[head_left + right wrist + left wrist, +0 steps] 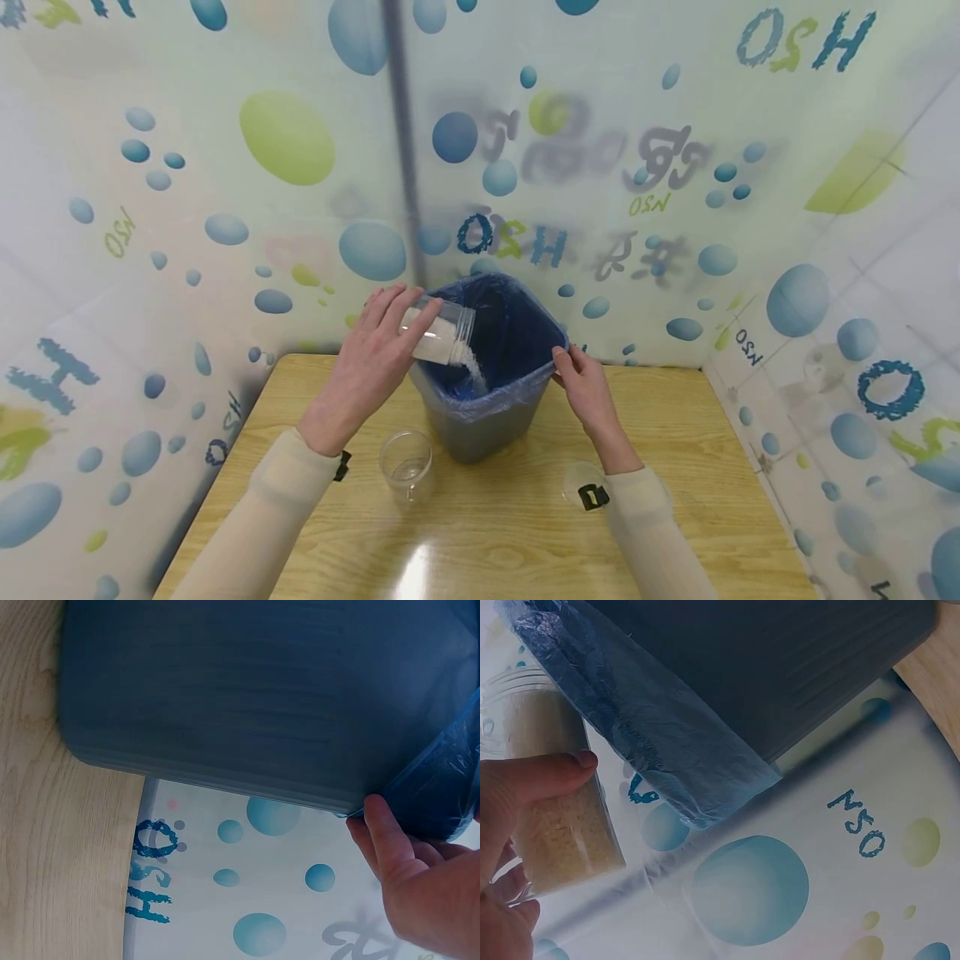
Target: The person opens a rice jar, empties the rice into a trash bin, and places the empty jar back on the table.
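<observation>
My left hand [378, 350] grips a clear jar [431, 329] of small white grains, tilted over the near left rim of a grey trash bin [476, 442]. A stream of grains [474, 371] falls from its mouth into the blue plastic liner [517, 387]. In the left wrist view, the thumb lies across the jar [570, 832] and the grains fill much of it. My right hand [588, 392] holds the bin's right rim, with the liner folded over it. The right wrist view shows those fingers [390, 840] at the rim, partly hidden by the liner.
A clear glass cup [407, 467] stands on the wooden table [480, 542] in front of the bin, to its left. Near my right wrist lies a clear round item [572, 483], partly hidden. A patterned curtain [300, 233] surrounds the table's back and sides.
</observation>
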A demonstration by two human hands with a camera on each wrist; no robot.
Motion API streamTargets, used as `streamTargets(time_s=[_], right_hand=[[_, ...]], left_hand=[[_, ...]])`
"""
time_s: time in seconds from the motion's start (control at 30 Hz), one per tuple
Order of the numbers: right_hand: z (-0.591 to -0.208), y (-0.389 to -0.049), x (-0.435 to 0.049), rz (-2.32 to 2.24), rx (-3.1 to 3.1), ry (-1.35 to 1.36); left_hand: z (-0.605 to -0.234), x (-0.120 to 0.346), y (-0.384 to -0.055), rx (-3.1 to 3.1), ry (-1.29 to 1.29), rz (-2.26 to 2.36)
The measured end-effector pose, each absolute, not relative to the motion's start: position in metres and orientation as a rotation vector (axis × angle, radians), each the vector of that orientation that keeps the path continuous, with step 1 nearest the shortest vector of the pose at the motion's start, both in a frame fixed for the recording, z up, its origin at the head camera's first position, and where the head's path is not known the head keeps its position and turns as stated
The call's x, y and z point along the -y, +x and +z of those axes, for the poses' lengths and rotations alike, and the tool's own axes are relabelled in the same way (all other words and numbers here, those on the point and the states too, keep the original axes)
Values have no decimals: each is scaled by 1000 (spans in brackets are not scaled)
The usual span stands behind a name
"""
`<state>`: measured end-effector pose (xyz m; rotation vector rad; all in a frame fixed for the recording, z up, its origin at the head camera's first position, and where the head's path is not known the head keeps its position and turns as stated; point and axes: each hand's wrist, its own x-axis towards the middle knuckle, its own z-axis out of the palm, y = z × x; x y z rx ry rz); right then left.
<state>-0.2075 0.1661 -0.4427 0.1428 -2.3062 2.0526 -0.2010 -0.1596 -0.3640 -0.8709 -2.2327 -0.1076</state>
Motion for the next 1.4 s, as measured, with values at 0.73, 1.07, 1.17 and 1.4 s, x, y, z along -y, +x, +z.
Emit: streamTargets(time_s=[0.73, 1.07, 1.17, 1.4], right_hand=[[-446, -201, -161, 1713, 2324, -107], [-444, -200, -162, 1838, 2297, -63], [-444, -200, -162, 1848, 2300, -60], [-446, -199, -164, 1852, 2290, -50]], left_hand=[[-366, 158, -196, 2273, -871, -106], [-366, 155, -199, 2223, -884, -109], [-366, 155, -200, 2214, -891, -113], [-366, 153, -200, 2232, -905, -119]])
